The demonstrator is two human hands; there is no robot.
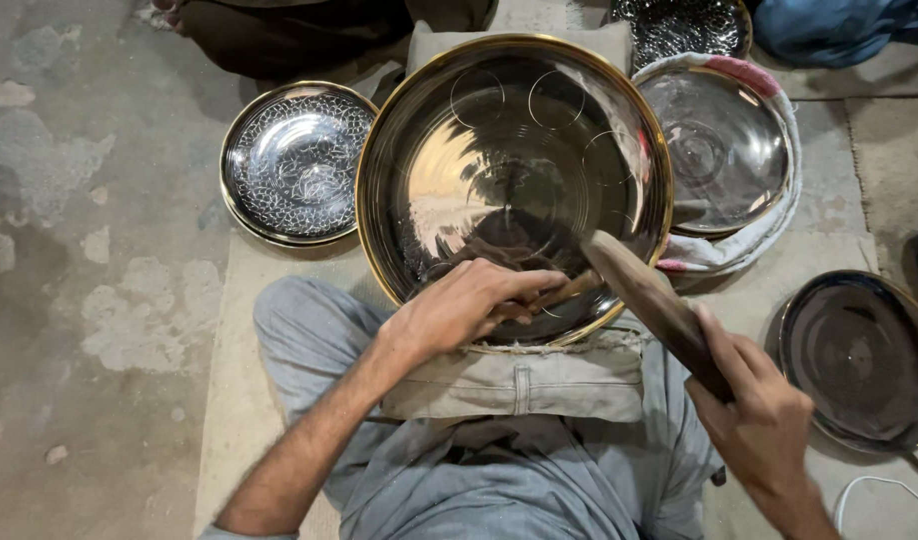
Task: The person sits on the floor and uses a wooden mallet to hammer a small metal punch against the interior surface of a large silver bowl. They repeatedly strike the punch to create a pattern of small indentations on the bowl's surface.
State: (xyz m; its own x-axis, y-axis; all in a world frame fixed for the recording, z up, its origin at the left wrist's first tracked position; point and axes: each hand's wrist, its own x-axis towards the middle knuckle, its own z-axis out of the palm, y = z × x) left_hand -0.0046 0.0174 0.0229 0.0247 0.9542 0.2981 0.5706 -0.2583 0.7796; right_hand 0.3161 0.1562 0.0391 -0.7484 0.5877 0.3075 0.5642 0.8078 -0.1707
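The large brass bowl fills the centre of the frame, tilted toward the camera and propped on a folded cloth pad across the person's lap, so its polished inside lies directly ahead of both hands. The left hand is the nearer one: it rests on the bowl's lower rim, fingers closed around a thin chisel-like tool whose tip touches the inner wall at the lower right. The tool's long axis runs from lower left to upper right. The right hand, at the lower right of the frame, is clenched around the handle of a wooden mallet, whose head slants up and left until it meets the tool's end just above the rim. Patterned plates and plain bowls lie on the floor around.
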